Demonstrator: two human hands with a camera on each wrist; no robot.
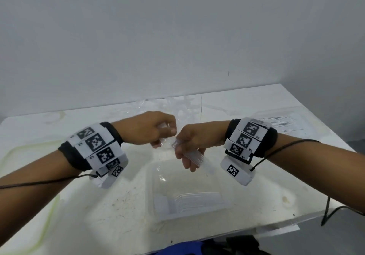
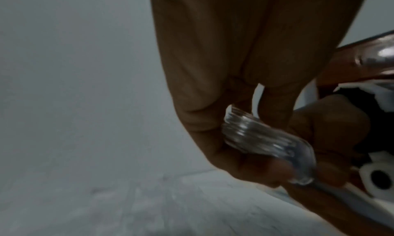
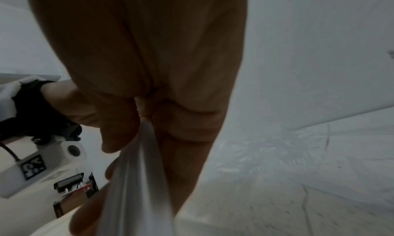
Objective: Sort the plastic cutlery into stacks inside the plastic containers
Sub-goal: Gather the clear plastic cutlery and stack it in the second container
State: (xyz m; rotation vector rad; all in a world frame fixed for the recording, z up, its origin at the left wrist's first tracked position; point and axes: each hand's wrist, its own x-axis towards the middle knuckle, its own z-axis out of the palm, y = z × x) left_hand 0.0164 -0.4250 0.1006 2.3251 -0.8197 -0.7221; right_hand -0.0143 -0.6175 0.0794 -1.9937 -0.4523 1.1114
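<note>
Both hands meet above the white table (image 1: 118,195) and share one stack of clear plastic cutlery (image 1: 192,157). My right hand (image 1: 194,139) grips the bundled handles (image 3: 138,180), which slant down toward me. My left hand (image 1: 154,129) curls its fingers and thumb round the rounded head end (image 2: 258,138), which looks like nested spoon bowls. Directly below the hands stands a clear container (image 1: 221,179) with a stack of clear cutlery (image 1: 189,198) lying in it. A second clear container (image 1: 308,124) at the back right also holds a stack.
A loose pile of clear cutlery (image 1: 177,104) lies at the back centre by the wall. Faint green-edged clear lids (image 1: 45,205) lie on the left of the table. The table's front edge runs close to my body, its right edge just past the far container.
</note>
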